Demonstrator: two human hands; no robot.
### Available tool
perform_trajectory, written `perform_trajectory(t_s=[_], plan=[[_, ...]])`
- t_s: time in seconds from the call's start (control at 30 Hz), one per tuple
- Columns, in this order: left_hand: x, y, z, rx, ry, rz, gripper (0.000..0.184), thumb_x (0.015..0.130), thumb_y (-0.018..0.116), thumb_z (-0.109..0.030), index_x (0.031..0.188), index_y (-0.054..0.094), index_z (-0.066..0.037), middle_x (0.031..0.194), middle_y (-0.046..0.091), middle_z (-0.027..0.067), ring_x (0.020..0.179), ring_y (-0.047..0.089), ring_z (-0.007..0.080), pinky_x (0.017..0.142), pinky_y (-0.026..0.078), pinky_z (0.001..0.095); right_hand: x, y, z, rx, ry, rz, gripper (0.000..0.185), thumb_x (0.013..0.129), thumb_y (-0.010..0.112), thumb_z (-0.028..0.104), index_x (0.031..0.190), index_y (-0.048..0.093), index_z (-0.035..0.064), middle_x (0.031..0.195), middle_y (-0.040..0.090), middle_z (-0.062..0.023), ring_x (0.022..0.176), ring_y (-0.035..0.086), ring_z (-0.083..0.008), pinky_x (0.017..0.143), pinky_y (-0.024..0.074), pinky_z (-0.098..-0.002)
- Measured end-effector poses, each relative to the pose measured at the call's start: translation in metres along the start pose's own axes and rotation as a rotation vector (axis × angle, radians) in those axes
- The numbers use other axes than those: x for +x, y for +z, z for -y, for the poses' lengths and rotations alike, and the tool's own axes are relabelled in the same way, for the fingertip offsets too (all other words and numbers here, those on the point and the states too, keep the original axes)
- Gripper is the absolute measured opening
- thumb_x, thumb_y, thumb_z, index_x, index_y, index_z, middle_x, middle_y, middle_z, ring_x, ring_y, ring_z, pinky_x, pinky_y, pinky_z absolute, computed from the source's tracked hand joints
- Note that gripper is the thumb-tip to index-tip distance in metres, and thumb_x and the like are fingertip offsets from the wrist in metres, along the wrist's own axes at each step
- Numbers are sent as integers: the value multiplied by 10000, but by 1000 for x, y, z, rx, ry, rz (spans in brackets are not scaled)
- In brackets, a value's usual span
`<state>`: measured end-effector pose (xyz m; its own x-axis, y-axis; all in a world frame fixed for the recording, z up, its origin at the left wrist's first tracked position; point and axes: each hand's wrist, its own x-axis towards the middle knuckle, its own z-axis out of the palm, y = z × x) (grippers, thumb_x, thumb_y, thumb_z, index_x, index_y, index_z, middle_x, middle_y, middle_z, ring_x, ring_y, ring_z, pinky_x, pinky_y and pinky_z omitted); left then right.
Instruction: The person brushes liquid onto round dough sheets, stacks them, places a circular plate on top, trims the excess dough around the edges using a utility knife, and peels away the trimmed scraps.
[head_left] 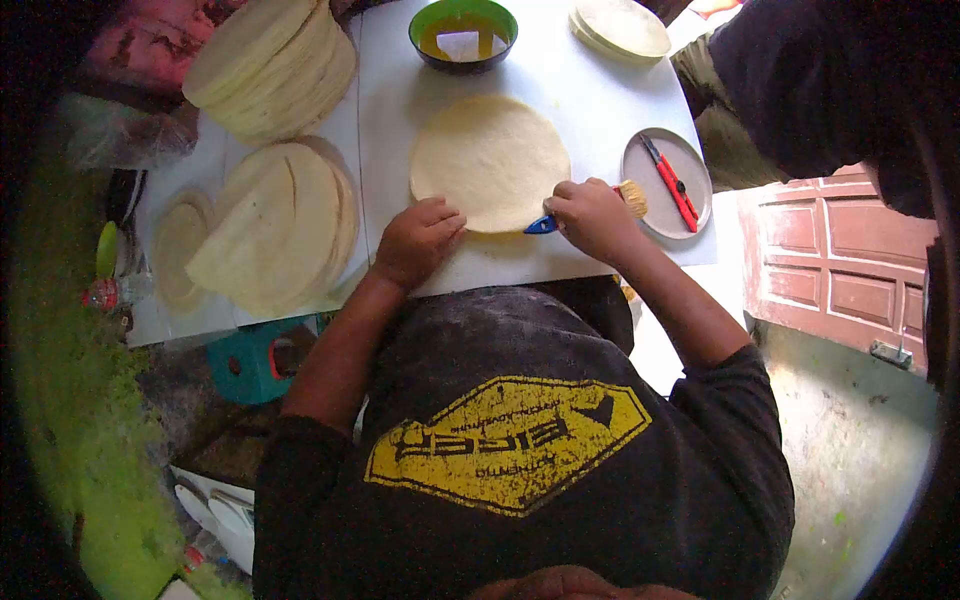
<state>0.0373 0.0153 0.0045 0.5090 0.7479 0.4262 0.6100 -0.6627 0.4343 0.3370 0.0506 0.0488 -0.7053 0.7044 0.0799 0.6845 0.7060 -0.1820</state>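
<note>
Head view: a round dough sheet (490,160) lies on the white table (605,110); the left hand (420,240) touches its near-left edge, whether pinching I cannot tell; the right hand (598,222) grasps a brush (634,199); beyond stands a green bowl (420,28).

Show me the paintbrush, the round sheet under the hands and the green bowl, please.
Paintbrush (633,198): head view, on its pale bristles.
Round sheet (490,160): head view, on the middle of its top face.
Green bowl (464,8): head view, on its inner wall.
</note>
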Motion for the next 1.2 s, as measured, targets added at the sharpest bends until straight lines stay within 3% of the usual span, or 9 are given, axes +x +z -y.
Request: perform_trajectory(t_s=[0.27, 0.43, 0.63, 0.7, 0.77, 0.97, 1.1, 1.17, 1.2], plan=[[-8, -9, 2, -32, -41, 14, 217, 767, 746, -140, 960, 683, -66, 988, 677, 103, 1022, 628, 337, 888, 521, 426, 13, -18, -1, 69, 32, 55, 217, 737, 723, 125, 947, 673, 103, 896, 633, -73, 765, 623, -290, 697, 494, -404], [-16, -10, 3, -40, -39, 2, 241, 751, 752, -142, 965, 681, -57, 993, 668, 114, 1035, 619, 341, 888, 515, 429, 72, -50, 12, 241, 85, -223, 289, 730, 724, 67, 1014, 666, 83, 952, 633, -118, 852, 630, -334, 759, 519, -414], [-23, -11, -1, 7, -61, -27, 270, 741, 754, -180, 976, 688, -64, 1012, 660, 102, 1033, 610, 316, 903, 491, 432, 144, -19, 20, 284, -8, -506, 281, 769, 712, 92, 1042, 647, 74, 991, 628, -150, 872, 630, -359, 758, 534, -423], [-24, -12, -2, 64, -69, -65, 266, 748, 741, -206, 974, 692, -75, 1025, 658, 100, 1029, 610, 308, 921, 475, 439, 147, -11, 30, 231, 15, -497, 277, 804, 702, 146, 1062, 628, 76, 991, 624, -150, 871, 631, -365, 744, 531, -435], [-26, -10, 2, 48, -79, -56, 265, 751, 735, -213, 975, 691, -77, 1026, 657, 101, 1034, 608, 308, 929, 470, 441, 141, -10, 48, 185, 436, -171, 275, 830, 689, 200, 1064, 615, 75, 958, 620, -152, 871, 633, -364, 736, 525, -446], [-29, -10, 7, 2, -128, -34, 265, 738, 737, -206, 967, 691, -79, 1014, 659, 98, 1049, 602, 307, 943, 459, 436, 96, 9, 60, 470, 129, -110, 185, 886, 640, 232, 1037, 657, 126, 892, 611, -158, 868, 635, -338, 741, 514, -444], [-28, -12, 5, -40, -155, -56, 250, 728, 745, -193, 944, 695, -77, 996, 663, 96, 1043, 604, 306, 931, 463, 435, 82, -20, 29, 321, 493, -249, 173, 879, 648, 169, 1044, 665, 119, 885, 605, -150, 832, 630, -329, 758, 504, -433], [-25, -16, 3, -56, -152, -51, 245, 728, 746, -190, 940, 695, -77, 990, 664, 96, 1045, 603, 305, 931, 461, 435, 62, -6, 35, 379, 121, -75, 170, 874, 664, 153, 1040, 661, 118, 890, 601, -140, 829, 624, -329, 743, 503, -427], [-24, -16, 3, -61, -154, -53, 241, 728, 748, -187, 936, 695, -77, 983, 665, 96, 1047, 602, 304, 932, 459, 434, 55, -18, 50, 420, 83, -5, 156, 876, 666, 153, 1027, 662, 115, 900, 606, -135, 847, 628, -322, 738, 502, -424]])
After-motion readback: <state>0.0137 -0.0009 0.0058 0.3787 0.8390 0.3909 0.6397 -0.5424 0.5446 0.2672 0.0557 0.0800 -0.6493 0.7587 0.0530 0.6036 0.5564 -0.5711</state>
